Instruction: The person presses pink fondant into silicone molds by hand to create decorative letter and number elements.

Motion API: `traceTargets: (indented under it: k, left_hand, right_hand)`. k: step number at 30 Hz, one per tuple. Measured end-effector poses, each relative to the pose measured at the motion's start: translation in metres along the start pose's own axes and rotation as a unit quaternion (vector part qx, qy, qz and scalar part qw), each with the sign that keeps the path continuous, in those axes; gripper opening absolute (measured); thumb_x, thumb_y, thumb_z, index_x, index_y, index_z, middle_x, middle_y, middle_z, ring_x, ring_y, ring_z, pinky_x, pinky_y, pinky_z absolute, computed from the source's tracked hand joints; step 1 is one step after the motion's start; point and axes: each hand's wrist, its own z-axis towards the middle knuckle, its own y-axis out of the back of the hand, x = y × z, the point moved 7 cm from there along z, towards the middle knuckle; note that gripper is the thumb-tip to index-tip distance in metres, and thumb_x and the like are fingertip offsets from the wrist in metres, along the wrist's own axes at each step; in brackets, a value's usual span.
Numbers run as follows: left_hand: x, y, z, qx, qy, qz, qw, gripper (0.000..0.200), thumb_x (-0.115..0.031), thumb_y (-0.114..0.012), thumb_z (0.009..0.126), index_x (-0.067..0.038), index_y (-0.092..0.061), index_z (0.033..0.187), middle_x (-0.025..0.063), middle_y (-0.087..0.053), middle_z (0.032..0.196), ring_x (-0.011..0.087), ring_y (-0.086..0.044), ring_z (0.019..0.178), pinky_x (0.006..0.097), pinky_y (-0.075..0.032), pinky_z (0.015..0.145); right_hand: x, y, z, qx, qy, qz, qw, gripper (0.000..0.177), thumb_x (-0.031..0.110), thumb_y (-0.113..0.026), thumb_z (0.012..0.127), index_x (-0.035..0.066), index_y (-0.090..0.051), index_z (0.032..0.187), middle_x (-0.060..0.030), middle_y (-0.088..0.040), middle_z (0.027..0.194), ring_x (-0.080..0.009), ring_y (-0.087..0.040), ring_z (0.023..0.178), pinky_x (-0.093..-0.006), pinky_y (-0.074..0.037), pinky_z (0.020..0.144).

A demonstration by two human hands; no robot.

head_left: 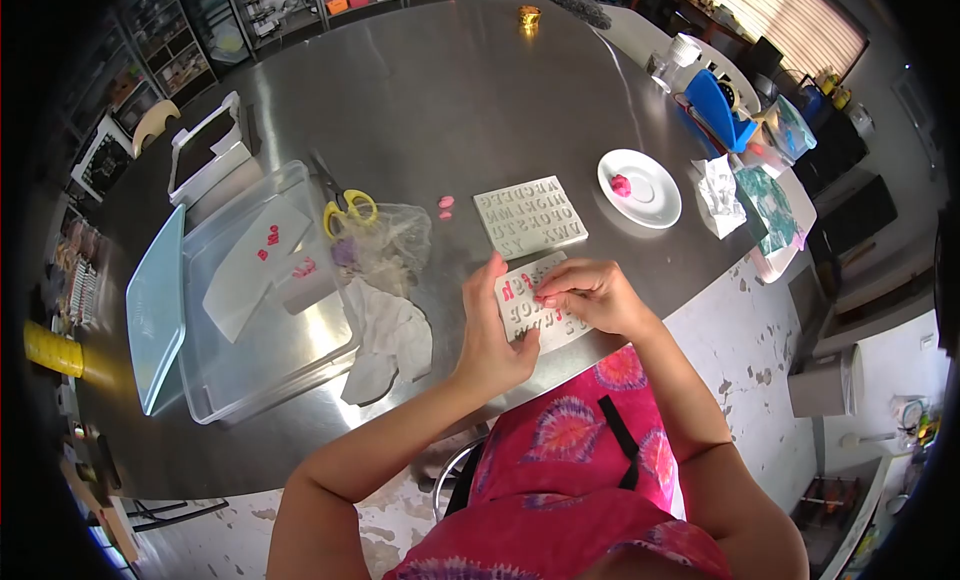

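Observation:
My left hand grips the left edge of a whitish letter mold, thumb on its front and fingers along its far side. Pink paste fills a few of the mold's letter cavities. Over the mold, my right hand is closed in a pinch, its fingertips down at the letters; whatever sits between them is too small to make out. Just beyond lies a second letter mold, flat on the metal table. A white saucer to the right carries a pink lump of paste.
Two small pink pieces lie left of the molds. Yellow-handled scissors, a plastic bag, crumpled tissue and a clear plastic container holding a sheet with pink letters are on the left. A blue holder stands right.

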Motion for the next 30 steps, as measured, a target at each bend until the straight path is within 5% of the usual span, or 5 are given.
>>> traceTargets:
  k: [6,8,11,27,30]
  left_hand:
    - [-0.004,0.011,0.005,-0.052,0.014,0.072,0.996,0.063,-0.002,-0.067,0.076,-0.003,-0.041,0.133,0.0185,-0.036,0.127,0.0307,-0.05,0.11,0.0386,-0.04,0.096]
    - [0.0,0.011,0.004,-0.061,0.035,0.053,0.996,0.037,-0.011,-0.068,0.082,-0.004,-0.057,0.116,0.018,-0.043,0.12,0.0307,-0.05,0.109,0.0387,-0.04,0.093]
    - [0.004,0.011,0.004,-0.074,0.051,0.038,0.995,0.021,-0.014,-0.066,0.085,-0.004,-0.062,0.104,0.0163,-0.045,0.12,0.0288,-0.051,0.107,0.0368,-0.042,0.092]
    - [0.014,0.013,0.002,-0.106,0.059,0.012,0.993,0.014,-0.013,-0.065,0.088,-0.001,-0.061,0.094,0.0128,-0.054,0.109,0.0226,-0.059,0.089,0.0312,-0.047,0.078]
    - [0.013,0.012,0.002,-0.1,0.057,0.015,0.993,0.015,-0.013,-0.065,0.088,0.0,-0.061,0.094,0.0128,-0.054,0.109,0.0227,-0.058,0.09,0.0314,-0.047,0.079]
  right_hand:
    - [-0.019,-0.001,0.002,-0.055,-0.186,0.218,0.956,0.015,0.008,-0.068,0.086,-0.001,-0.069,0.097,-0.0072,-0.068,0.089,-0.0123,-0.064,0.079,-0.0245,-0.054,0.071]
    - [-0.02,-0.011,-0.002,-0.08,-0.279,0.379,0.879,0.017,0.01,-0.068,0.086,-0.002,-0.069,0.097,-0.0081,-0.068,0.088,-0.0105,-0.064,0.076,-0.0221,-0.053,0.068]
    - [-0.011,-0.022,-0.003,-0.068,-0.316,0.398,0.858,0.02,0.012,-0.068,0.087,-0.004,-0.068,0.1,-0.0081,-0.068,0.088,-0.0092,-0.063,0.073,-0.0197,-0.053,0.066]
    - [-0.01,-0.011,-0.007,-0.094,-0.284,0.197,0.934,0.022,0.011,-0.066,0.087,-0.003,-0.068,0.104,-0.0091,-0.069,0.083,-0.01,-0.062,0.068,-0.0228,-0.052,0.064]
    - [0.006,-0.001,0.003,-0.075,-0.194,0.023,0.978,0.022,0.011,-0.066,0.086,-0.001,-0.068,0.105,-0.0091,-0.069,0.082,-0.0121,-0.063,0.069,-0.0264,-0.052,0.065]
